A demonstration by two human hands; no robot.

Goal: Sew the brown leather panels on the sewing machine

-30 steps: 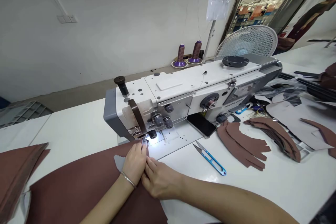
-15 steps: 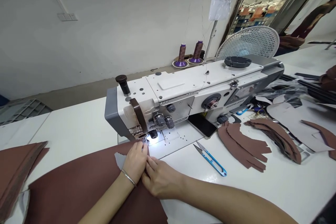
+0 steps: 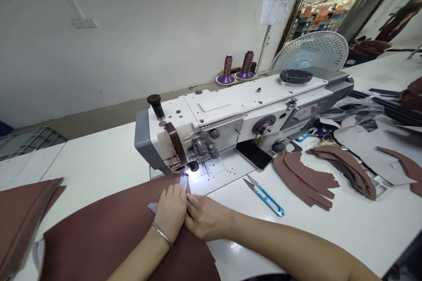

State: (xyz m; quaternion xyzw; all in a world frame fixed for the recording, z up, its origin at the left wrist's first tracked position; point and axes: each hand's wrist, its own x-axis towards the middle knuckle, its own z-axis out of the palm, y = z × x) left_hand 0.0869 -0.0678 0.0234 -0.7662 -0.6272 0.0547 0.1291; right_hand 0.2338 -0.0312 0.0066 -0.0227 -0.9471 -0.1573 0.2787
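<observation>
A large brown fabric sheet [image 3: 108,232] lies on the white table [image 3: 329,232] with its corner under the presser foot of the white sewing machine [image 3: 240,114]. My left hand [image 3: 171,211], a bracelet on its wrist, rests on the fabric just in front of the needle, fingers curled down on the cloth. My right hand [image 3: 205,219] lies beside it, fingers pinched on the fabric's right edge. The two hands touch each other. A small grey patch [image 3: 152,207] of the fabric's underside shows left of my left hand.
Blue thread snips [image 3: 265,195] lie right of the machine bed. A phone [image 3: 253,154] lies under the machine arm. Curved brown cut pieces [image 3: 305,178] are stacked to the right. More brown fabric [image 3: 20,215] sits at the left edge. Thread cones [image 3: 237,68] and a fan [image 3: 310,52] stand behind.
Both hands have slid a little toward me and to the right along the fabric, away from the needle. The fabric has shifted with them.
</observation>
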